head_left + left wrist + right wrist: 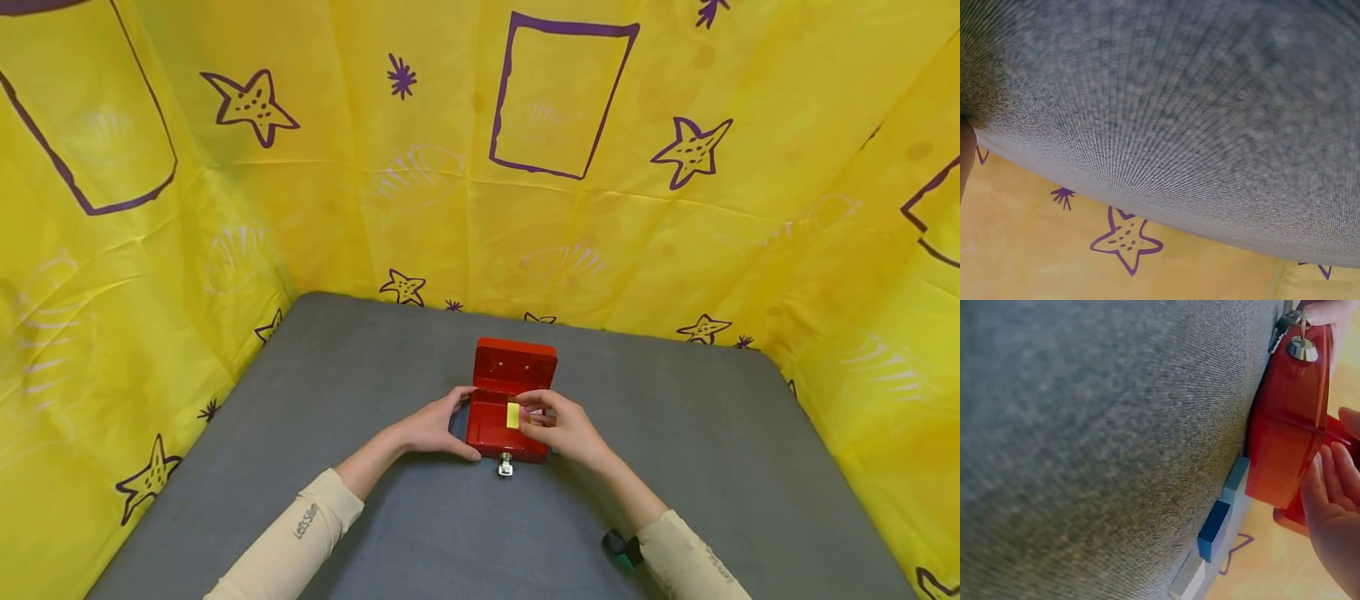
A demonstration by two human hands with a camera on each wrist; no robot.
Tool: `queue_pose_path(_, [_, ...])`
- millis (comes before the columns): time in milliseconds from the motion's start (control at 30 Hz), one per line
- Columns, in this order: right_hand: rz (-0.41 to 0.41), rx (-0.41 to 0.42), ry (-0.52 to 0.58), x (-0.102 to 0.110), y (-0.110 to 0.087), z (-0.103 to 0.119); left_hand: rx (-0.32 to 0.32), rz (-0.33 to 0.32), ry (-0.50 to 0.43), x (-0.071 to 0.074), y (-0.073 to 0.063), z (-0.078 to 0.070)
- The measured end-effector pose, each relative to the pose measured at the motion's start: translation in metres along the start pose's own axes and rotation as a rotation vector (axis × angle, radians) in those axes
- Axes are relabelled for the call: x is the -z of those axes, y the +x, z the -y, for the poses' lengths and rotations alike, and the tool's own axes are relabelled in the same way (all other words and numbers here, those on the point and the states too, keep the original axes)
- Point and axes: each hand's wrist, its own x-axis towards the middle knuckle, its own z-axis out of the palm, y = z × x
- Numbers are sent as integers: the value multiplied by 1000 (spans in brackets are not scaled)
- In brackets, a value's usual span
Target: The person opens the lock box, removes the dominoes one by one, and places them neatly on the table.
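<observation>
Head view: nearest, a key (506,470) juts from the lock (506,457) on the front of a red box (486,432), just right of the left thumb; a careless thumb could knock it. The left hand (435,425) spans the box's left side, thumb curled at the front corner, fingers toward the back, seemingly bracing it. If that hold loosened, a push from the right could slide the box across the gray surface (450,533).

Over the box's right half, the right hand (566,429) has its fingers nearly closed and appears to pinch a small yellow block (513,415) by its right edge. So shallow a fingertip hold could let the block turn, drop and land askew.

Right wrist view: to the right of the box, on the fingers' outer side, a teal block (1236,478), a blue block (1213,528) and a white block (1191,576) rest on the surface; a drifting palm could scatter them.

Beyond the fingers, the lid (513,360) stands raised; bumped knuckles could bring it down on them. Farthest is a yellow curtain (450,233).
</observation>
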Motion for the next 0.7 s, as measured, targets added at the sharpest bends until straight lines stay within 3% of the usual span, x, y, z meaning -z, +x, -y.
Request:
queue_pose_path(367, [81,103,-139,-5,9,2,-16,5,-1,0,0,0])
queue_pose_path(700, [113,178,-348,-10,17,6,-33,-1,-1,0,0,1])
